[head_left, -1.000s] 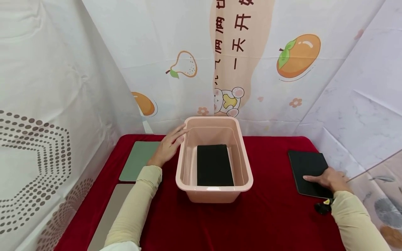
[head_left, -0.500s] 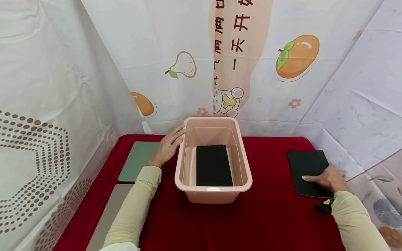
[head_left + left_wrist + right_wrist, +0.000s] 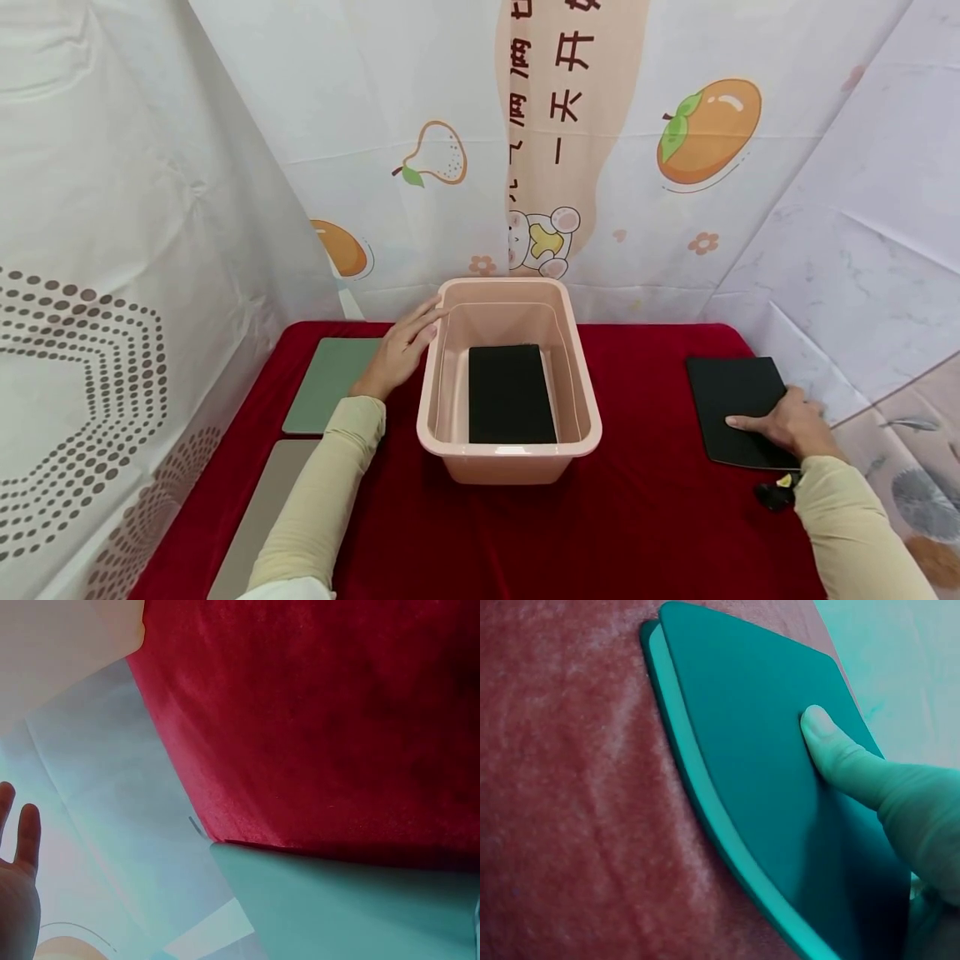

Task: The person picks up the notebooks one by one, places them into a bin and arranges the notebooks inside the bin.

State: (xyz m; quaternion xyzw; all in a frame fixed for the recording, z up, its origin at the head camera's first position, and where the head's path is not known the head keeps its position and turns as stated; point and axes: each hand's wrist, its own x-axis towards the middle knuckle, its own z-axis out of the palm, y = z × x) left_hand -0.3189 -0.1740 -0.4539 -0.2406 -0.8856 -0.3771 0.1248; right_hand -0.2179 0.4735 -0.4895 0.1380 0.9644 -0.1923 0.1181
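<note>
At the right of the head view, my right hand (image 3: 791, 423) grips a dark notebook (image 3: 723, 400) by its right edge. The thumb (image 3: 847, 757) lies on the cover, while the other fingers are mostly hidden at the edge or underneath. Pale page edges show along the notebook's side in the right wrist view. My left hand (image 3: 397, 354) has its fingers extended against the left rim of a pink plastic tub (image 3: 506, 467). Inside the tub lies a black notebook or similar flat rectangular item (image 3: 512, 396). The left wrist view catches only part of the hand (image 3: 19, 885).
A green notebook-like item (image 3: 322, 387) lies left of the tub, partly behind my left hand. A grey-brown flat item (image 3: 258, 508) is nearer, partly under the left forearm. A small black object (image 3: 774, 493) sits by my right wrist. Printed curtains (image 3: 360, 125) border the red cloth (image 3: 637, 500).
Very little differs. The right thumb has shifted slightly on the notebook, and the notebook's near edge sits a touch farther away. The left hand stays at the tub's rim.
</note>
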